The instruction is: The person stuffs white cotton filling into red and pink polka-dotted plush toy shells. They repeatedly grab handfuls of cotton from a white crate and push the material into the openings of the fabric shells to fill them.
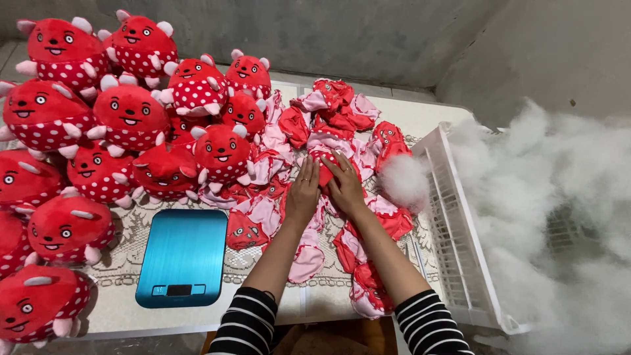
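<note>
Unstuffed toy skins (328, 141), red with pink trim and limp, lie in a loose heap on the counter (420, 115) right under and around both hands. Both hands press flat on the heap, side by side and nearly touching. The left hand (303, 195) rests palm down with fingers stretched and gripping nothing. The right hand (344, 186) lies the same way, fingers spread over a red piece, holding nothing either. More skins trail back toward the person along both forearms, down to the striped sleeves (246, 325).

Just right of the right hand sits a clump of white stuffing (402, 179), touching the heap's edge. Beyond it stands a white slatted plastic basket (453, 236), and a large cloud of loose white fibre (559, 217) fills the space to its far right.

Left of the left hand, near the counter's front edge, lies a flat blue kitchen scale (183, 255), rectangular, with a small dark display at its near side; its reading is too small to tell. Further left and ahead, a crowd of stuffed red plush toys (128, 112) with white-dotted bellies, pale horns and printed faces is piled up, well apart from the hands. A lace-patterned cloth (135, 230) covers the counter beneath the scale and skins.
</note>
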